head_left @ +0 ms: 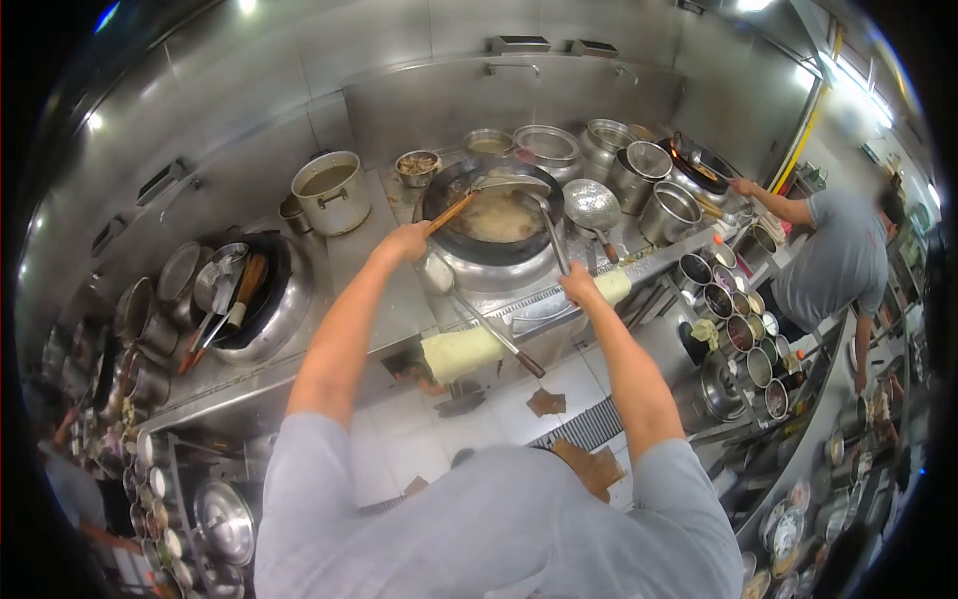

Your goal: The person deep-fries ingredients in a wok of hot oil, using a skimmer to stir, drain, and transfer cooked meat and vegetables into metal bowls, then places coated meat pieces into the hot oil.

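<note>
A large black wok (435, 205) with bubbling, cloudy liquid (499, 218) sits on the burner in front of me. My left hand (404, 243) is closed around the wooden handle (451, 213) of a tool whose head lies over the wok; its metal edge shows, but its exact kind is unclear. In my right hand (579, 285) is the metal handle of a ladle (552, 235), its bowl end at the wok's right side. Beside the wok, a perforated strainer (592, 205) rests on the right. Another ladle (484, 319) lies across the front edge, near a folded yellowish cloth (461, 352).
A tall pot (331, 195) stands left of the wok, and another wok (274, 299) holds a brush. Pots and a colander (547, 147) line the back. At right, a co-worker (833, 250) reaches toward another wok (711, 165). Several seasoning containers (739, 331) stand nearby.
</note>
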### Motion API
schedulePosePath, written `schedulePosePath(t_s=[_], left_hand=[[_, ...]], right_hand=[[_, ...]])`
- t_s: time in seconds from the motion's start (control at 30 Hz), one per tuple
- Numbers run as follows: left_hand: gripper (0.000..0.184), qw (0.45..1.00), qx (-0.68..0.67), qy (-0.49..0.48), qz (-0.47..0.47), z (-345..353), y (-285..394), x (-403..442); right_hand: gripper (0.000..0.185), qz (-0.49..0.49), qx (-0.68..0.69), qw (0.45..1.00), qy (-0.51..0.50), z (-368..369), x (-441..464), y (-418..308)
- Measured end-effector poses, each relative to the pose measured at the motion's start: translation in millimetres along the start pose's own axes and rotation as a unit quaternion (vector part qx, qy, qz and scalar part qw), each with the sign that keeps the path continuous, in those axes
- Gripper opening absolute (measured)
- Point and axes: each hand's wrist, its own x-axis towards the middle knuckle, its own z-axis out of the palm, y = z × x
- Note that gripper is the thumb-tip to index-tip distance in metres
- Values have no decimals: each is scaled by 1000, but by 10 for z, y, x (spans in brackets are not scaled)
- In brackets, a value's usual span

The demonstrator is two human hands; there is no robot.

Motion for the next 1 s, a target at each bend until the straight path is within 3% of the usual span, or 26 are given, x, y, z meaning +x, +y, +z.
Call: schedulePosePath(t_s=[0.03,0.07,0.13,0.17,0.23,0.27,0.3,0.33,0.37,0.4,0.43,0.5,0.53,0.7,0.77,0.8,0.83,0.87,0.9,0.93,1.0], left_hand=[[39,999,-37,-22,7,-44,-21,-47],[39,999,-42,-26,6,-123,-40,-82],[43,977,-148,-144,-58,-256,-102,-81],[43,976,-149,-148,-59,-217,-194,-30],[31,905,-358,-199,-114,-131,-369,92],[31,904,-359,-200,-115,-146,-345,58],[22,870,-428,-210,-125,-159,-314,20],[15,831,-495,-217,-134,-163,-279,-19],[15,831,-496,-214,-134,-137,-249,-43],[17,795,-545,-215,-160,-88,-203,-61],[18,756,-590,-216,-184,-34,-143,-70],[14,682,-669,-213,-202,170,-17,-41],[11,647,-704,-197,-215,328,45,24],[13,483,-837,-157,-201,638,471,71],[15,470,-848,-152,-195,595,528,34],[17,458,-856,-141,-194,611,546,1],[17,454,-858,-142,-196,644,518,14],[20,446,-862,-145,-194,673,443,67],[22,437,-866,-145,-193,653,388,71],[24,413,-874,-160,-200,641,340,60],[27,408,-882,-161,-173,704,214,32]], right_hand=[[29,120,116,984,-68,9,-53,-229],[29,124,112,983,-70,45,-65,-360],[18,182,288,932,-126,143,-90,-552],[18,186,287,931,-128,193,-101,-637],[11,255,442,838,-193,243,-89,-809],[11,302,515,778,-197,267,-86,-895],[11,301,514,779,-197,315,-95,-968],[12,308,591,723,-180,366,-107,-1057],[14,311,664,661,-161,413,-122,-1136],[15,305,703,621,-164,444,-152,-1199],[15,301,704,622,-164,483,-187,-1260],[19,306,772,532,-162,591,-237,-1320],[19,306,780,526,-148,654,-257,-1341],[15,253,748,599,-133,698,-459,-1504],[13,271,660,682,-160,607,-517,-1511],[11,220,591,750,-198,537,-528,-1390],[11,224,588,752,-198,465,-563,-1305],[19,169,441,867,-158,387,-618,-1262],[29,104,275,949,-115,320,-662,-1198],[47,67,176,979,-78,340,-643,-984],[49,63,167,980,-83,157,-632,-839]])
